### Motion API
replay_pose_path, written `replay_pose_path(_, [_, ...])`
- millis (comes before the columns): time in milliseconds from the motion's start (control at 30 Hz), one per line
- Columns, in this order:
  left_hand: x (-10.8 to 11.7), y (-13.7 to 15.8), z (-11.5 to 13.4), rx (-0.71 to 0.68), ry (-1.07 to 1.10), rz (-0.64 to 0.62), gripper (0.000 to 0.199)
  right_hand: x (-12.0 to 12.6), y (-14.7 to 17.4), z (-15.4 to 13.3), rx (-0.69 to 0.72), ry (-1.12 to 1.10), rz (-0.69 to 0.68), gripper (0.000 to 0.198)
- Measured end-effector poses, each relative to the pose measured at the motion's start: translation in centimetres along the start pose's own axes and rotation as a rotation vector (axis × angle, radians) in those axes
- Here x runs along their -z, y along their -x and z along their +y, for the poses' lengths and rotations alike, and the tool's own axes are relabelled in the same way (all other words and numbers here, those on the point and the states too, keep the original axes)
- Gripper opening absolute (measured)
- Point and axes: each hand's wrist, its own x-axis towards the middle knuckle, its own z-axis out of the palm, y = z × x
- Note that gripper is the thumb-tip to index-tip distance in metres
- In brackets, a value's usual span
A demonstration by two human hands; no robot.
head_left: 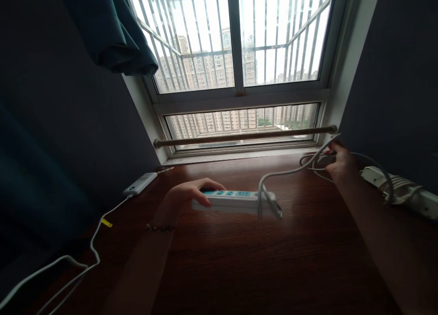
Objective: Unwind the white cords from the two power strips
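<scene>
Desk (219, 269): dark, glossy wood-grain surface running from the foreground to the window.
Cable (94, 242): white, trailing along the left side, with a yellow tag (106, 223).
Left grip (195, 190): closed on the left end of the strip, thumb along the near side, fingers over the far side.
Strip (232, 202): multi-socket power strip at centre, apparently raised above the desk; its lower edge is blurred.
Strip handling: likely rigid, fairly light, smooth-cased; hold by the long sides of the body, clear of the cord end.
Cord (285, 172): pale, slack, bending down at the strip's right end and reaching the right grip; likely flexible and springy, best held as gathered loops.
Right grip (340, 160): pinched on the cord; exact fingertip contact unclear.
Second strip (422, 201): at right, cord wrapped around it.
Adapter (140, 184): white, far left.
Bar (246, 136): spans the window (239, 93).
</scene>
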Motion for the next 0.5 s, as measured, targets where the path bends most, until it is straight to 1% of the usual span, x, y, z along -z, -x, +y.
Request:
replay_pose_path(67, [0.5,0.7,0.1,0.083,-0.158,-0.051,0.047,0.2,-0.7,-1.0,0.002,-0.04,0.035,0.013])
replay_pose_path(100, [0.8,1.0,0.0,0.113,-0.218,-0.031,0.044,0.4,-1.1,-1.6,0.003,-0.065,0.055,0.012])
replay_pose_path(167, [1.5,1.5,-0.3,0.174,-0.292,0.078,0.04,1.1,-2.2,-2.9,0.0,-0.123,0.101,0.012])
replay_pose_path(233, [2.3,2.2,-0.9,0.229,-0.312,0.202,0.038,2.0,-3.5,-4.3,-0.004,-0.182,0.153,0.014])
replay_pose_path(300, [3.1,3.3,-1.4,0.262,-0.272,0.329,0.036,3.2,-4.9,-5.7,0.018,-0.225,0.2,0.021])
replay_pose_path(367, [3.7,4.5,-1.9,0.27,-0.183,0.498,0.037,4.4,-6.0,-6.9,0.071,-0.237,0.236,0.027])
replay_pose_path(433, [4.2,5.5,-2.3,0.236,-0.056,0.646,0.036,5.3,-6.8,-7.7,0.117,-0.202,0.257,0.032])
replay_pose_path(500, [4.7,6.1,-2.9,0.187,0.047,0.708,0.031,5.7,-7.0,-8.0,0.181,-0.105,0.261,0.034])
